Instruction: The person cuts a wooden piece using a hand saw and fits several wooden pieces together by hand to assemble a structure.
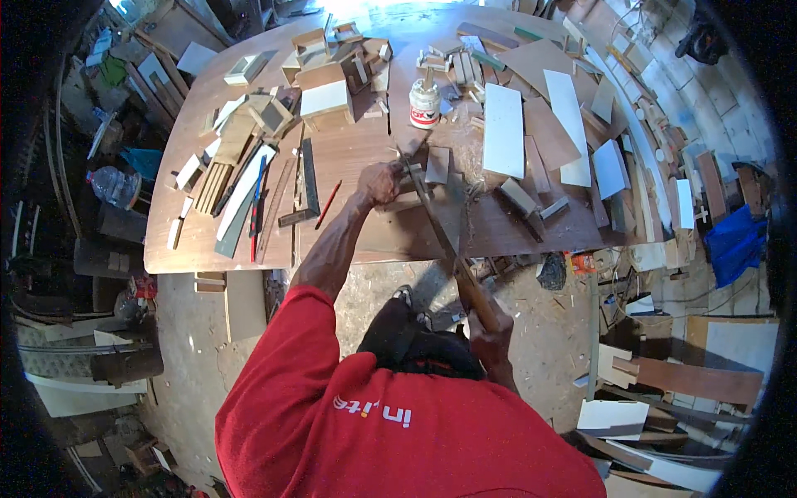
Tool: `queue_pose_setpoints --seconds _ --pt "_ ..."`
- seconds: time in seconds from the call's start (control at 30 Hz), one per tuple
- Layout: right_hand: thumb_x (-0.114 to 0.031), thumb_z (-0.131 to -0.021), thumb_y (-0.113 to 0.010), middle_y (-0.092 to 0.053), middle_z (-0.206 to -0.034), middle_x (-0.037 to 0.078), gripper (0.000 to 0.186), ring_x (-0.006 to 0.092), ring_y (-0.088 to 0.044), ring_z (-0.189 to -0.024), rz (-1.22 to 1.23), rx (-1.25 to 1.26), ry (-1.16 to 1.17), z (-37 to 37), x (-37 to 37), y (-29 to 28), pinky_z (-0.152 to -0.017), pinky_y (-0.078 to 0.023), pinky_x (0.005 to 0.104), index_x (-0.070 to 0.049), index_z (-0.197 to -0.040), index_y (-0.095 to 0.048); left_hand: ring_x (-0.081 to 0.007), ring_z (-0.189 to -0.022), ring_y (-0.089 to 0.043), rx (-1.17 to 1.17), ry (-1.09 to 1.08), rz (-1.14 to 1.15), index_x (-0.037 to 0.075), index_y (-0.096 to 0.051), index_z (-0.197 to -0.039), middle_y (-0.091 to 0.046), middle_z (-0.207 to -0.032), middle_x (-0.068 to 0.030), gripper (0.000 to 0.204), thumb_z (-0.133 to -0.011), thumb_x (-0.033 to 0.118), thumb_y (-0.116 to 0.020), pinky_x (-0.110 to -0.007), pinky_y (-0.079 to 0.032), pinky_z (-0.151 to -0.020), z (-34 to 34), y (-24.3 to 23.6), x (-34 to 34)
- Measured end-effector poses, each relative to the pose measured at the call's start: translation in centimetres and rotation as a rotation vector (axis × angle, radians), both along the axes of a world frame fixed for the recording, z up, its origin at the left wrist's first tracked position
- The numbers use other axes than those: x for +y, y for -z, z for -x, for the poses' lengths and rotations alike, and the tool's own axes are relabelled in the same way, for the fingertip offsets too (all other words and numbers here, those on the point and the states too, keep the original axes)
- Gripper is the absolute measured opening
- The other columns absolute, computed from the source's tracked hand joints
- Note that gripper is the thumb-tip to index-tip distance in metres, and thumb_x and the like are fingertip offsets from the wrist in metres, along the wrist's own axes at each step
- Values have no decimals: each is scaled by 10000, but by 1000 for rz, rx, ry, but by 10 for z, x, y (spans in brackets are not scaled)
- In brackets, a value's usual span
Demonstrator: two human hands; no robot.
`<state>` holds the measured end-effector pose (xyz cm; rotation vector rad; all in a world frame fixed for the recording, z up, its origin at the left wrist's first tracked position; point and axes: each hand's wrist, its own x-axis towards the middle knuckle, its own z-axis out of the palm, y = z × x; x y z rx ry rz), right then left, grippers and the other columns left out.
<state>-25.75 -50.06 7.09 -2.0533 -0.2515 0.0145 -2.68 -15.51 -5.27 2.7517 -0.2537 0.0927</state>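
My right hand (491,336) is closed around the near end of a long handsaw (444,236), seen nearly edge-on. The tool slants up and leftward over the table's front edge, its far end close to my left hand (382,183). That hand is closed and pressed down on a small wood piece (408,180), mostly hidden by the fingers and the saw. Just right of the saw stands a small pale wooden block (437,164). A white glue bottle (424,104) with a red label is beyond my hands.
On the brown table (349,236) lie a red pencil (329,204), a dark try square (307,183) and wood strips (217,183). Small wooden boxes (326,101) stand at the back. White boards (503,129) lie to the right. Offcuts (697,365) are piled on the floor.
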Motion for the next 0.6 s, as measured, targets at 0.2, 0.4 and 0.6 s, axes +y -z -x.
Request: queue_pose_setpoints --seconds 0.2,0.4,0.6 --pt "-18 -780 -559 -702 -891 184 403 292 -705 -747 145 -134 -86 -25 6 4 -634 -536 350 30 -1179 -591 -356 -640 -624 27 -8 113 154 -659 -1055 -645 -704 -145 374 -689 231 -679 -452 -496 -582 -2 -19 3" --pt "0 -764 -559 -692 -873 189 460 307 -691 -702 -3 -87 -17 -26 10 3 -601 -527 368 22 -1223 -576 -393 -728 -651 53 -10 31 123 -648 -961 -671 -767 -172 308 -673 234 -640 -488 -522 -657 17 -42 -16" --pt "-20 -756 -582 -675 -819 175 478 313 -642 -608 -60 -132 31 -10 8 4 -562 -501 385 -4 -1233 -581 -399 -746 -653 117 -84 74 109 -640 -963 -670 -780 -188 327 -667 247 -646 -501 -518 -666 4 -19 -5"
